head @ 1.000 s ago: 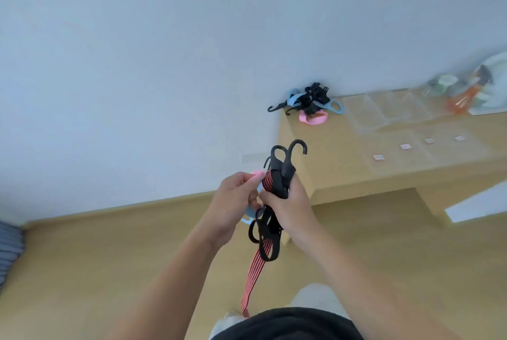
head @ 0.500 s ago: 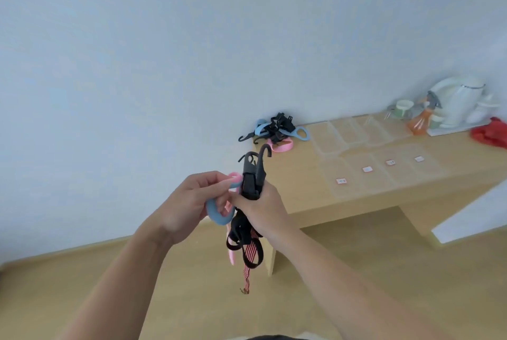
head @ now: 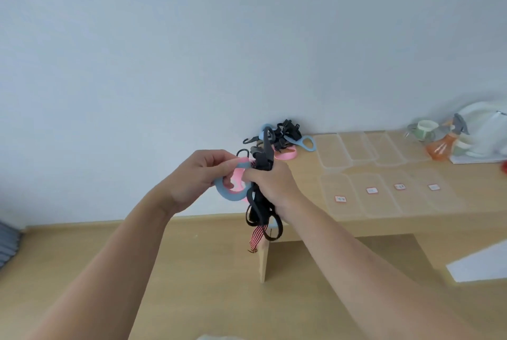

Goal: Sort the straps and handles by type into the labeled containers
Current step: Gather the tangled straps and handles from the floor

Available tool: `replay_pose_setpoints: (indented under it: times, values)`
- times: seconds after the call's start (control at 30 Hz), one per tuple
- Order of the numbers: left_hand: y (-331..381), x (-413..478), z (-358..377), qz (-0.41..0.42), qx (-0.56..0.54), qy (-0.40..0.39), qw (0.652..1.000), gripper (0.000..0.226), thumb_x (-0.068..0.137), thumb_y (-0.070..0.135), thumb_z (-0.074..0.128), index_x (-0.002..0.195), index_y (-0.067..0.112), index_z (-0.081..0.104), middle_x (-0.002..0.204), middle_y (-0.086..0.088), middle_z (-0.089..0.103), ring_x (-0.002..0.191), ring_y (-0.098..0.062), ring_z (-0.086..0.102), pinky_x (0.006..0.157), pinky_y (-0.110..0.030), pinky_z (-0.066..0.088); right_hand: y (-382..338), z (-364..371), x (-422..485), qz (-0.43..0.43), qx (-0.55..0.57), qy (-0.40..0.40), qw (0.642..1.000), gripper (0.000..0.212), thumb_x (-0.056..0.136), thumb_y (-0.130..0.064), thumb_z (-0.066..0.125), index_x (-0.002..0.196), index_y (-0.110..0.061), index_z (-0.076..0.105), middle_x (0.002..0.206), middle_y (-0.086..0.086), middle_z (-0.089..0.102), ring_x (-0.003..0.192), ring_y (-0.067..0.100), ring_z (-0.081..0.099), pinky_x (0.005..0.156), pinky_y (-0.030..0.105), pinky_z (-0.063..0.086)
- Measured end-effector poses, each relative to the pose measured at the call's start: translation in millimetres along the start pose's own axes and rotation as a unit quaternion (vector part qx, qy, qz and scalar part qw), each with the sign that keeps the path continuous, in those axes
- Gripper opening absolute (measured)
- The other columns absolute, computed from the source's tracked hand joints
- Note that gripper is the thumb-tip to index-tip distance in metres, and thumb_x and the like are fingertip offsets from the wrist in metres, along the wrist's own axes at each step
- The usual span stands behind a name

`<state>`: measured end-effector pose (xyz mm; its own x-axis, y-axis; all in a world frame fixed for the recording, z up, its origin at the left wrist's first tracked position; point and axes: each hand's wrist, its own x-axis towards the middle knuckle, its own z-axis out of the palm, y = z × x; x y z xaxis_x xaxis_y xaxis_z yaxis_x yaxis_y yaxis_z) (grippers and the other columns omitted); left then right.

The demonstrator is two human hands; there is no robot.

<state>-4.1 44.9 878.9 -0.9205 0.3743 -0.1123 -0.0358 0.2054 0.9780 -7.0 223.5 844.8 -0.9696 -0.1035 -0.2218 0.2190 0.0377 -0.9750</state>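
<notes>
Teasing a blue ring handle out of the tangle: left hand, fingers pinching it, right hand clamped round the black hooked straps, all in mid-air short of the counter. Next call, I'd say: pull it free, carry it to the labeled containers. Looped straps may snag; another pile waits further back.

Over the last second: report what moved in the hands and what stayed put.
The left hand has drawn the blue ring handle and a pink handle leftward, away from the right hand, which still grips the black hooked straps, red-striped strap dangling below. The pile on the table and the labeled containers stayed put.
</notes>
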Motion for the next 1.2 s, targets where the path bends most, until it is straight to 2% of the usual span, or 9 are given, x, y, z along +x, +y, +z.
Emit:
replay_pose_setpoints:
  times: [0.2, 0.4, 0.57, 0.67, 0.87, 0.93, 1.07, 1.13, 1.2]
  values:
    - [-10.3, 28.4, 4.2, 0.007, -0.117, 0.023, 0.993, 0.030, 0.101, 0.020, 0.052, 0.116, 0.005, 0.072, 0.080, -0.004, 0.060, 0.074, -0.017, 0.050, 0.071, -0.023, 0.044, -15.3, -8.0, 28.2, -0.010, -0.005, -0.064, 0.998, 0.016, 0.077, -0.007, 0.076, 0.078, -0.021, 0.069, 0.070, 0.001, 0.057, 0.066, 0.015, 0.053, 0.056, 0.024, 0.043]
    - [-6.6, 51.3, -25.8, 0.024, -0.024, 0.007, 0.999, 0.030, 0.100, 0.035, 0.062, 0.114, 0.012, 0.075, 0.104, 0.002, 0.070, 0.101, -0.015, 0.063, 0.094, -0.029, 0.042, -21.8, -0.1, 50.2, -0.008, -0.004, -0.046, 0.999, 0.010, 0.073, -0.005, 0.071, 0.078, -0.012, 0.064, 0.073, 0.008, 0.051, 0.066, 0.018, 0.046, 0.057, 0.027, 0.037]
    - [7.8, 66.7, -55.0, 0.081, 0.076, 0.072, 0.991, 0.021, 0.095, 0.044, 0.062, 0.107, 0.040, 0.079, 0.106, 0.003, 0.048, 0.089, -0.008, 0.047, 0.084, -0.019, 0.039, -35.5, 23.9, 70.6, -0.017, 0.104, 0.012, 0.994, 0.016, 0.079, -0.010, 0.073, 0.091, 0.001, 0.069, 0.080, 0.009, 0.054, 0.074, 0.023, 0.049, 0.061, 0.028, 0.040]
    - [13.5, 75.5, -71.1, 0.112, 0.082, 0.102, 0.985, 0.020, 0.100, 0.036, 0.060, 0.105, 0.041, 0.078, 0.118, 0.005, 0.055, 0.104, -0.008, 0.052, 0.086, -0.021, 0.044, -51.8, 37.2, 85.2, -0.010, 0.139, -0.022, 0.990, 0.020, 0.083, -0.018, 0.076, 0.100, -0.007, 0.073, 0.087, 0.011, 0.069, 0.080, 0.026, 0.067, 0.071, 0.029, 0.048]
    - [26.0, 93.0, -97.1, 0.153, 0.022, 0.071, 0.986, 0.023, 0.103, 0.034, 0.056, 0.116, 0.036, 0.075, 0.139, 0.014, 0.051, 0.132, 0.014, 0.041, 0.092, -0.013, 0.043, -80.8, 61.5, 106.7, -0.029, 0.137, 0.019, 0.990, 0.012, 0.087, -0.016, 0.075, 0.097, -0.010, 0.071, 0.073, 0.004, 0.055, 0.066, 0.017, 0.053, 0.057, 0.026, 0.043]
    - [19.0, 97.9, -108.5, 0.146, -0.006, 0.058, 0.988, 0.040, 0.097, 0.056, 0.058, 0.136, 0.046, 0.058, 0.147, 0.025, 0.044, 0.137, 0.017, 0.034, 0.097, -0.013, 0.036, -88.4, 64.2, 114.1, -0.044, 0.155, 0.066, 0.985, 0.015, 0.086, -0.015, 0.076, 0.097, -0.008, 0.071, 0.076, 0.004, 0.060, 0.070, 0.018, 0.058, 0.062, 0.028, 0.049]
    - [-27.4, 110.3, -112.4, 0.074, -0.043, -0.051, 0.995, 0.123, 0.057, 0.083, 0.075, 0.157, 0.051, 0.010, 0.157, 0.026, 0.033, 0.143, 0.005, 0.035, 0.113, -0.029, 0.034, -111.8, 54.5, 123.6, -0.079, 0.169, 0.116, 0.976, 0.008, 0.090, -0.013, 0.072, 0.082, -0.012, 0.068, 0.066, 0.004, 0.058, 0.057, 0.019, 0.057, 0.057, 0.026, 0.049]
    - [-52.2, 116.9, -97.1, 0.025, 0.022, -0.120, 0.992, 0.134, 0.056, 0.072, 0.086, 0.158, 0.050, 0.003, 0.158, 0.021, 0.034, 0.145, -0.001, 0.034, 0.117, -0.040, 0.034, -126.5, 46.5, 126.7, -0.100, 0.153, 0.109, 0.977, 0.012, 0.089, -0.013, 0.072, 0.079, -0.012, 0.066, 0.064, 0.002, 0.057, 0.053, 0.019, 0.054, 0.052, 0.021, 0.044]
    - [-71.8, 127.3, -76.6, 0.001, 0.089, -0.098, 0.991, 0.117, 0.064, 0.055, 0.091, 0.155, 0.050, 0.018, 0.148, 0.021, 0.043, 0.134, -0.002, 0.044, 0.108, -0.036, 0.044, -139.6, 37.8, 130.8, -0.107, 0.172, 0.110, 0.973, 0.011, 0.088, -0.010, 0.073, 0.079, -0.012, 0.066, 0.067, 0.005, 0.057, 0.057, 0.021, 0.055, 0.054, 0.022, 0.046]
